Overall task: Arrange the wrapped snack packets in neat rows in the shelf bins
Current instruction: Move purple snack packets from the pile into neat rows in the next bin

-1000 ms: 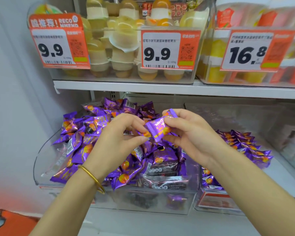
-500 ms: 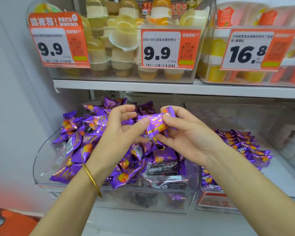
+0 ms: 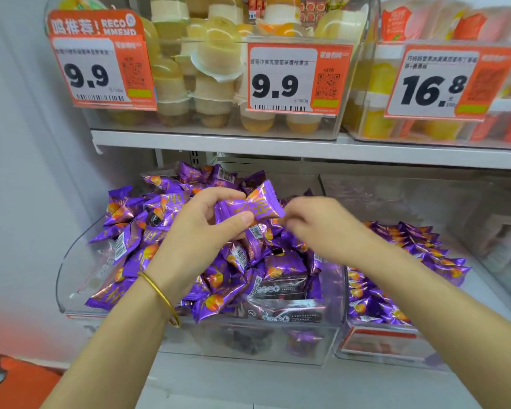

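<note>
Purple packet (image 3: pixel 260 206) partly hidden, right hand (image 3: pixel 322 228) blurred

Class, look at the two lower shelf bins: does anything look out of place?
The left clear plastic bin holds purple foil snack packets heaped at all angles, with dark brown packets mixed in; those in the right clear bin lie in rows.

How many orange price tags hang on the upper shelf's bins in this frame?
3. The left tag reads 9.9, the middle tag 9.9, the right tag 16.8; others may lie beyond the frame's right edge.
</note>
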Demonstrator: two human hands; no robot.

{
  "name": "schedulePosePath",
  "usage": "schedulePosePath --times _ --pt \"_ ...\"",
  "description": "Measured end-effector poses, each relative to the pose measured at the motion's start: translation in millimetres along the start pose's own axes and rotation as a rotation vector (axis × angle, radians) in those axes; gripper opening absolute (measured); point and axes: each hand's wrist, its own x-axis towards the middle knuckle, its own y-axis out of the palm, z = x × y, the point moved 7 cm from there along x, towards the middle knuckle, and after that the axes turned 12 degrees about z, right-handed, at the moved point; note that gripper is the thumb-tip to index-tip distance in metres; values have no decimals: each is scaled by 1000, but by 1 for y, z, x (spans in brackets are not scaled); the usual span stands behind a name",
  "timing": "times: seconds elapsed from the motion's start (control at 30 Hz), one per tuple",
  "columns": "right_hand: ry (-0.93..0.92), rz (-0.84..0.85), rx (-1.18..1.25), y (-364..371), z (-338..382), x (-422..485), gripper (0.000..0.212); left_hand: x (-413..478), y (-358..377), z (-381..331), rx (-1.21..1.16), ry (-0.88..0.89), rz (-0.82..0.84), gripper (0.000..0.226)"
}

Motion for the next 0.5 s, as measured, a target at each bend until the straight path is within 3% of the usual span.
schedulePosePath --times 0.07,0.17,0.33,0.5 --pt "-14 230 -441 27 4 2 27 0 2 1 -6 -1 11 24" --pt "32 397 -674 44 7 0 45 -1 3 2 -59 -7 11 21" --pt "-17 331 -657 39 12 6 46 -2 6 -1 -136 -2 37 21" --pt "-161 115 -494 16 22 -9 29 -4 3 -5 -136 5 -11 22"
